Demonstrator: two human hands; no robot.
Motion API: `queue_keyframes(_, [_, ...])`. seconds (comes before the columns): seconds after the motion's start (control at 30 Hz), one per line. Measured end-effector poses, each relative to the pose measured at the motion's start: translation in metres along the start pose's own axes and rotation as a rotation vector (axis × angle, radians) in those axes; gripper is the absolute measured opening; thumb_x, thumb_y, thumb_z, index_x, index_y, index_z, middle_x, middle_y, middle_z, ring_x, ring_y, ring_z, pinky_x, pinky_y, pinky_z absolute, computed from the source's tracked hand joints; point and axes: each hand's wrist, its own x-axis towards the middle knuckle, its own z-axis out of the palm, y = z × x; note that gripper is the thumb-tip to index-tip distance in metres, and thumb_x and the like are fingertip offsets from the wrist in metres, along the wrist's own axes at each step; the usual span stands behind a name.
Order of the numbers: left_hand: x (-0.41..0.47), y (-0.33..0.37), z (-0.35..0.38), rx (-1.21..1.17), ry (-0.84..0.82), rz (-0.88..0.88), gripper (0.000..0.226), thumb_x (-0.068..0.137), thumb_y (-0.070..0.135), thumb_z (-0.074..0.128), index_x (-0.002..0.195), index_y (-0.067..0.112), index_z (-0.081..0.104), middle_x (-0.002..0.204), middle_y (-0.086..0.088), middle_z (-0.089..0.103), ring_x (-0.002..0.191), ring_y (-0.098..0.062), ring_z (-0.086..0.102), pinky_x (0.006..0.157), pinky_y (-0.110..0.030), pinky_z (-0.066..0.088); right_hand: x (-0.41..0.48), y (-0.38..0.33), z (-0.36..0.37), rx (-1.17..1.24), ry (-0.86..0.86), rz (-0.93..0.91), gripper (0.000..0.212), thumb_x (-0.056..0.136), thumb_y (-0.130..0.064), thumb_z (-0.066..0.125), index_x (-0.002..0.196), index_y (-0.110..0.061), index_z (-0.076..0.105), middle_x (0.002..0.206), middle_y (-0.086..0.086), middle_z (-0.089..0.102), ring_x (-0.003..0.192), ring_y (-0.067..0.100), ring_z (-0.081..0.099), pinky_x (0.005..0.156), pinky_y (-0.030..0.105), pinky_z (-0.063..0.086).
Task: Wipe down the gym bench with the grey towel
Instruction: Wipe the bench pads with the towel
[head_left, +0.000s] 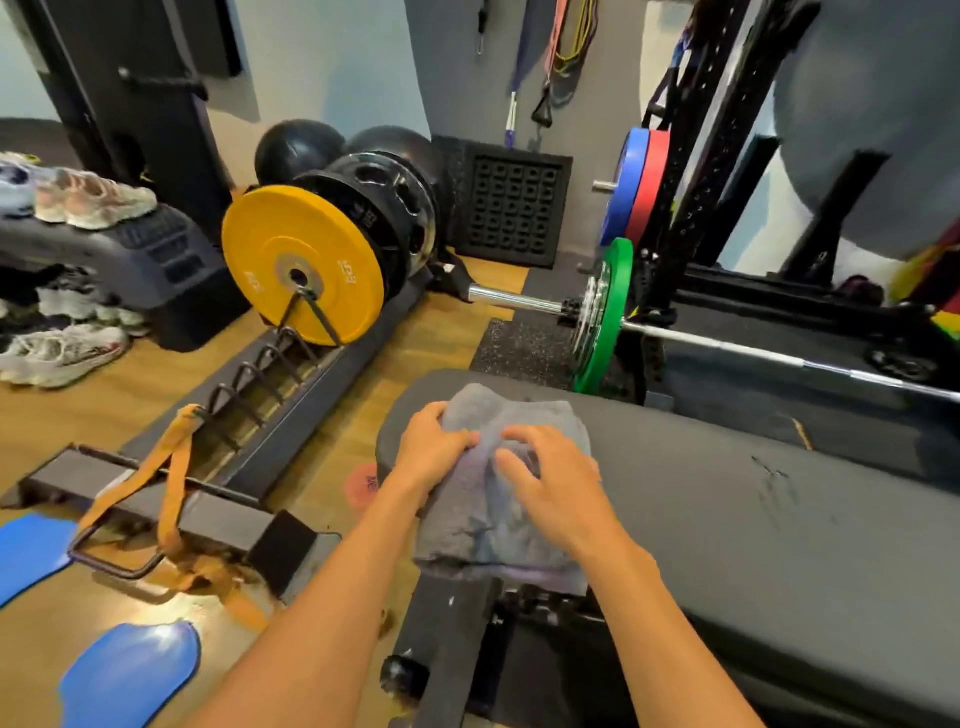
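The grey towel (498, 525) lies bunched on the left end of the dark padded gym bench (753, 519), and its near edge hangs over the bench side. My left hand (434, 454) grips the towel's left part, fingers curled into the cloth. My right hand (550, 488) rests on top of the towel with fingers spread and bent, pressing it onto the pad. The bench stretches away to the right, with light scuff marks on its surface.
A plate rack (270, 395) with a yellow plate (301, 265) stands on the floor to the left. A barbell with a green plate (605, 317) lies behind the bench by the black rack (696, 171). Shoes (62, 353), an orange strap (171, 478) and blue pads (130, 675) lie at left.
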Motion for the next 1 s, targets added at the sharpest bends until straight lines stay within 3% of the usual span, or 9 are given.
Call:
queue_keyframes(0.1, [0.007,-0.003,0.007,-0.052,-0.007,0.081,0.052,0.079,0.008,0.067,0.129,0.016,0.053,0.119,0.003,0.058,0.109,-0.014,0.054,0.085,-0.024,0.044,0.023,-0.007,0.024,-0.268,-0.077,0.135,0.058,0.096,-0.058,0.03,0.148,-0.033,0.028,0.158,-0.002,0.024,0.144,0.023,0.017,0.113,0.057,0.014])
queue_keyframes(0.2, [0.015,0.001,0.006,-0.137,0.004,0.147,0.049,0.085,-0.001,0.059,0.128,0.019,0.053,0.117,0.01,0.057,0.109,-0.006,0.053,0.074,-0.004,0.042,0.039,-0.01,0.043,-0.304,-0.054,0.177,0.062,0.098,-0.058,0.021,0.153,-0.032,0.009,0.163,0.0,0.005,0.148,0.026,-0.002,0.113,0.063,0.002])
queue_keyframes(0.27, [0.023,0.008,0.005,-0.179,0.009,0.174,0.046,0.087,-0.002,0.057,0.125,0.023,0.053,0.117,0.011,0.058,0.104,0.004,0.055,0.072,-0.002,0.043,0.053,-0.008,0.046,-0.334,0.033,0.152,0.061,0.099,-0.055,0.023,0.153,-0.031,0.008,0.163,0.001,0.006,0.149,0.026,-0.001,0.113,0.063,0.003])
queue_keyframes(0.33, [0.033,0.011,0.007,-0.084,0.041,0.205,0.043,0.089,0.004,0.058,0.128,0.02,0.053,0.123,0.006,0.059,0.108,0.001,0.056,0.08,-0.008,0.044,0.068,-0.002,0.046,-0.344,0.077,0.135,0.059,0.1,-0.051,0.025,0.153,-0.03,0.01,0.163,0.001,0.007,0.149,0.025,0.0,0.113,0.063,0.003])
queue_keyframes(0.47, [0.044,0.002,0.006,0.514,0.121,0.12,0.042,0.095,0.034,0.051,0.135,0.019,0.051,0.135,-0.001,0.056,0.128,-0.023,0.046,0.107,-0.046,0.033,0.08,0.007,0.054,-0.362,0.07,0.169,0.061,0.098,-0.055,0.026,0.151,-0.027,0.021,0.16,0.004,0.019,0.148,0.027,0.009,0.113,0.062,0.004])
queue_keyframes(0.57, [0.044,-0.003,0.004,0.456,0.103,0.096,0.043,0.096,0.036,0.05,0.134,0.014,0.052,0.135,-0.004,0.056,0.129,-0.023,0.046,0.11,-0.048,0.029,0.09,0.002,0.06,-0.388,0.146,0.215,0.065,0.095,-0.06,0.029,0.147,-0.022,0.034,0.147,0.002,0.042,0.138,0.028,0.03,0.108,0.061,0.012])
queue_keyframes(0.7, [0.051,-0.002,0.004,0.409,0.12,0.149,0.028,0.094,0.026,0.055,0.117,0.013,0.061,0.119,-0.004,0.063,0.114,-0.022,0.055,0.101,-0.048,0.038,0.103,-0.001,0.061,-0.45,0.206,0.236,0.058,0.092,-0.055,0.042,0.136,-0.018,0.05,0.125,0.005,0.058,0.12,0.031,0.047,0.098,0.059,0.026])
queue_keyframes(0.83, [0.056,-0.009,0.003,0.403,0.084,0.179,0.024,0.093,0.023,0.056,0.104,0.003,0.063,0.11,-0.014,0.064,0.107,-0.032,0.056,0.094,-0.051,0.04,0.1,-0.006,0.061,-0.493,0.247,0.244,0.048,0.09,-0.05,0.045,0.124,-0.018,0.056,0.113,0.005,0.061,0.106,0.031,0.052,0.085,0.049,0.035])
queue_keyframes(1.0, [0.066,-0.008,-0.019,0.272,0.031,0.143,0.036,0.091,0.036,0.05,0.092,0.007,0.07,0.099,-0.012,0.071,0.098,-0.029,0.062,0.088,-0.044,0.046,0.095,-0.008,0.063,-0.573,0.21,0.258,0.044,0.095,-0.044,0.038,0.131,-0.021,0.049,0.124,0.004,0.056,0.11,0.03,0.049,0.084,0.044,0.034])
